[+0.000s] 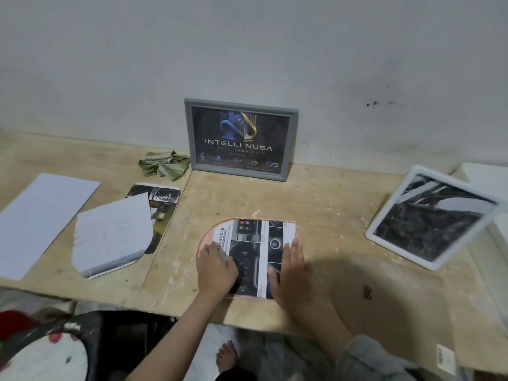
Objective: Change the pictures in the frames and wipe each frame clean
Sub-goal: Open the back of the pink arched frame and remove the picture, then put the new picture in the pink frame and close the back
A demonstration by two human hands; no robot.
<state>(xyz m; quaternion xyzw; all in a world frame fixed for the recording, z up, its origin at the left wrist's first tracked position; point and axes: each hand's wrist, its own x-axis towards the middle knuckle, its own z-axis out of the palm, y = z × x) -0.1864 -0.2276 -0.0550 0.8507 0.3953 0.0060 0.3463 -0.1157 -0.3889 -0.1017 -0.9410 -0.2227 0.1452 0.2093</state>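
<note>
- Head view: a grey frame [241,138] stands upright at the back of the wooden bench [324,204], leaning on the wall [247,45]; its dark picture reads "INTELLI NUSA", with smaller lines below too fine to read.
- At the near middle of the bench lies a printed picture [258,251] with one rounded end, on a pinkish arch-shaped frame [202,243] whose rim shows around it; the word "ADVANCED" runs along its left side, and the rest of the print is too small to read.
- The left hand [217,270] lies flat on the left part of that picture, fingers spread and straight, pressing down and gripping nothing.
- The right hand [290,273] lies flat on the right part, fingers straight, likewise pressing.
- A white frame [433,215] stands tilted at the right, near the bench's right edge, holding a dark picture.
- To the left lie a blank white sheet [41,221] reaching the left edge, and a cut-out sheet [112,235] partly covering a dark print [162,204].
- A crumpled greenish cloth [164,165] sits just left of the grey frame.
- A round brown board [390,306] with a small metal hanger lies at the near right, under the right forearm.
- Bare bench lies between the arch-shaped frame and the grey frame.
</note>
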